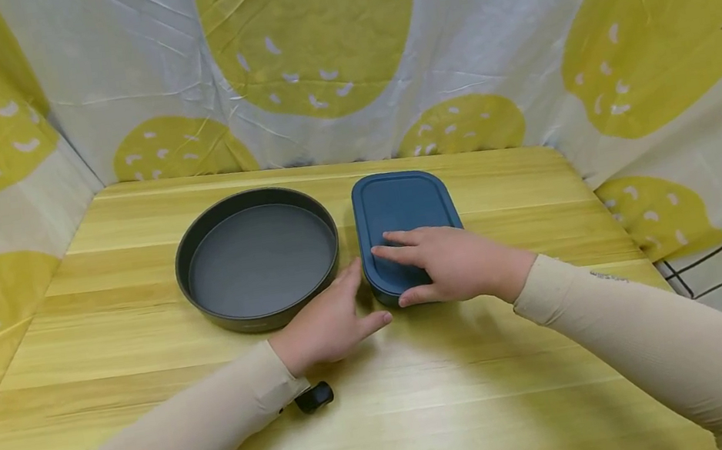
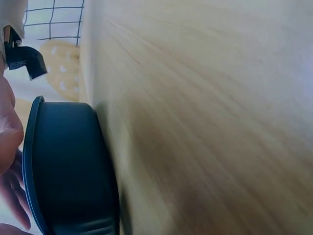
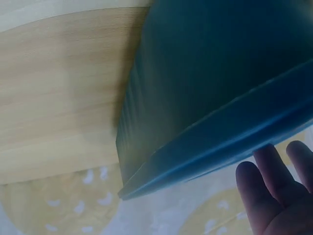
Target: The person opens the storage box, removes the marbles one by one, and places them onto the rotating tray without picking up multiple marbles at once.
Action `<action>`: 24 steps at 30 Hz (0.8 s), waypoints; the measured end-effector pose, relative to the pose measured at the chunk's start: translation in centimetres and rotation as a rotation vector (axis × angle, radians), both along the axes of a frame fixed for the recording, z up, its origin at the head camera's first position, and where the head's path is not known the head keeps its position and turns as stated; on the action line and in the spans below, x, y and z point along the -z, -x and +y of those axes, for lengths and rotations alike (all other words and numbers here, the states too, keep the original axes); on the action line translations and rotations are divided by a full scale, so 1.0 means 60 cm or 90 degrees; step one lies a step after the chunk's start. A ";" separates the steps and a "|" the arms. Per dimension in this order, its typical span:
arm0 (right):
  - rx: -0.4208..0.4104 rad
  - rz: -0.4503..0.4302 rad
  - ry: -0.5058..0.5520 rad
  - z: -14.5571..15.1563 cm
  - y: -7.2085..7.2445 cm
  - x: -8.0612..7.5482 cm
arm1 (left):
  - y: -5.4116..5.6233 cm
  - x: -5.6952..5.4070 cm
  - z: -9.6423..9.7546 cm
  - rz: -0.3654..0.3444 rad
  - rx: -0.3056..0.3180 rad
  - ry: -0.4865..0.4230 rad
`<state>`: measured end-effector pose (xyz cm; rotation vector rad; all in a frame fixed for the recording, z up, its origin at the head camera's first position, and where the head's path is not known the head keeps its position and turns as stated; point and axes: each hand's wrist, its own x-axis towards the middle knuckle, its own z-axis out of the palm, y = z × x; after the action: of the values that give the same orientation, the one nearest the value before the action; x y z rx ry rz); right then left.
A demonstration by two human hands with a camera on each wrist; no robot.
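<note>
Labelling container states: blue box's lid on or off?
On. In the head view the lid spans the top of the blue box; both wrist views show it seated along the walls, no gap visible.

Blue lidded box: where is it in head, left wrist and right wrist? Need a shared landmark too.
Head: blue box just right of centre, beside the round pan, partly covered by the right hand.
Left wrist: blue box at lower left, cut by the bottom edge.
Right wrist: blue box at upper right, cut by the top and right edges.
Shared landmark: the wooden tabletop.
</note>
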<state>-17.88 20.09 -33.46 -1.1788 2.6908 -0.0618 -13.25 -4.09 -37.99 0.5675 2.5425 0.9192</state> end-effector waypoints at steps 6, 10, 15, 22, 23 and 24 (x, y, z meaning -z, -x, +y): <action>-0.008 0.021 0.006 -0.002 0.000 0.004 | 0.002 -0.001 -0.001 -0.002 0.007 -0.006; -0.012 0.031 0.010 -0.003 -0.002 0.006 | 0.002 0.000 -0.002 -0.011 0.006 -0.008; -0.017 0.039 0.008 -0.005 -0.004 0.008 | 0.003 0.001 -0.003 -0.014 0.006 -0.008; -0.028 0.069 0.008 -0.006 -0.005 0.015 | 0.007 0.007 -0.001 -0.015 0.000 -0.015; -0.028 0.074 0.008 -0.006 -0.006 0.016 | 0.008 0.008 0.000 -0.016 -0.001 -0.016; -0.028 0.077 0.007 -0.006 -0.006 0.017 | 0.011 0.010 0.000 -0.016 -0.003 -0.020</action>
<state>-17.50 19.73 -34.46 -1.2843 2.7698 0.0007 -13.89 -4.06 -38.58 0.5569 2.5121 0.9630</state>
